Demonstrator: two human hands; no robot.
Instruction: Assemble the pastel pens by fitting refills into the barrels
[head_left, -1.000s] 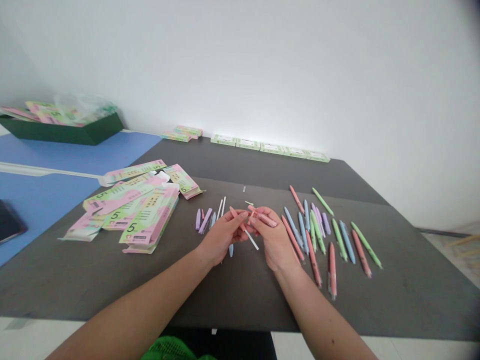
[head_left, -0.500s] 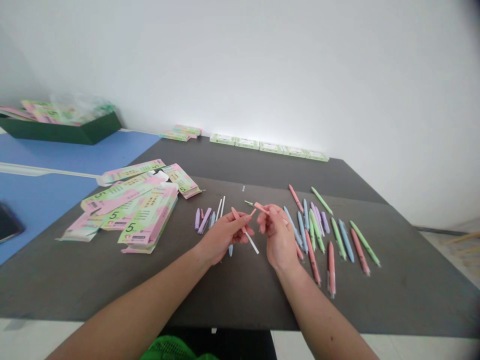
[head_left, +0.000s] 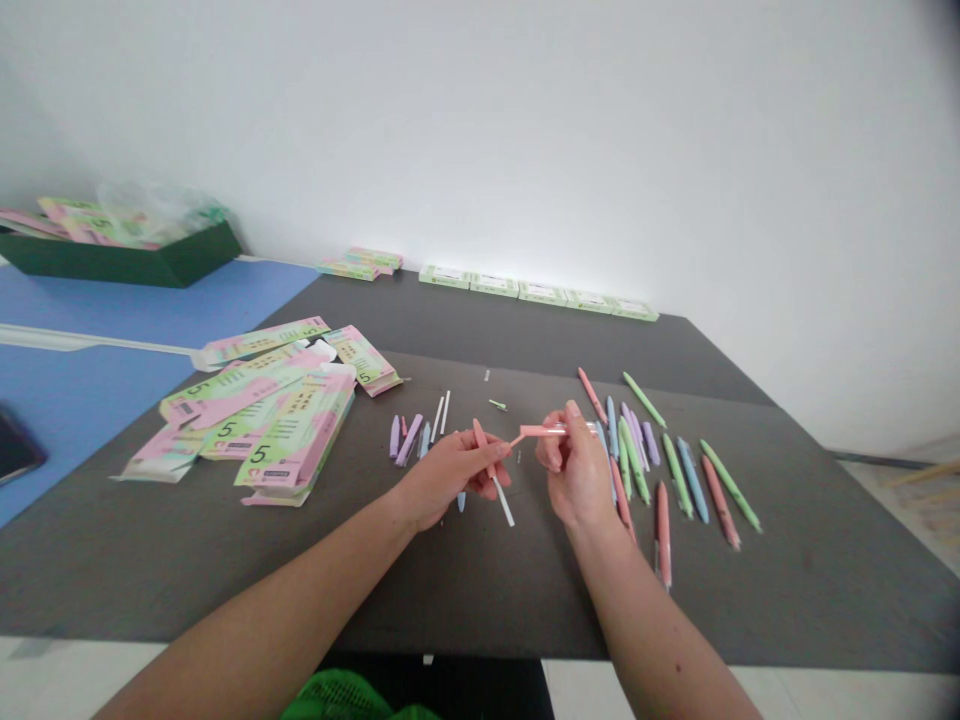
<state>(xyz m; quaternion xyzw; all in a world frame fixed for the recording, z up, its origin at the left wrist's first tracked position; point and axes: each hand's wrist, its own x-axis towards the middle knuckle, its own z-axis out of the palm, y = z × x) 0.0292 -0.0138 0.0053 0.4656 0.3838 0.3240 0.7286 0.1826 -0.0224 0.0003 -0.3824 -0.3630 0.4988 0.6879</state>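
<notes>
My left hand (head_left: 450,467) is shut on a pink pen barrel (head_left: 480,434) that points up and away, and a thin white pen refill (head_left: 502,505) sticks out below my fingers. My right hand (head_left: 577,468) pinches a second pink pen part (head_left: 544,431) held level, its narrow tip pointing toward the left hand. The two hands are close but apart. Just right of my right hand lie many pastel pens (head_left: 634,465) in pink, blue, green and purple. Purple and blue pen parts (head_left: 409,440) and loose white refills (head_left: 440,415) lie left of my left hand.
The dark table (head_left: 225,560) holds a pile of flat pink-and-green cardboard boxes (head_left: 292,430) at left. Small boxes (head_left: 540,292) line its back edge. A dark green tray (head_left: 120,255) stands at back left, beyond a blue surface (head_left: 90,390) with a dark phone (head_left: 15,447).
My right hand has moved right and turned its pink pen part level, drawing it away from my left hand. My left hand has barely moved.
</notes>
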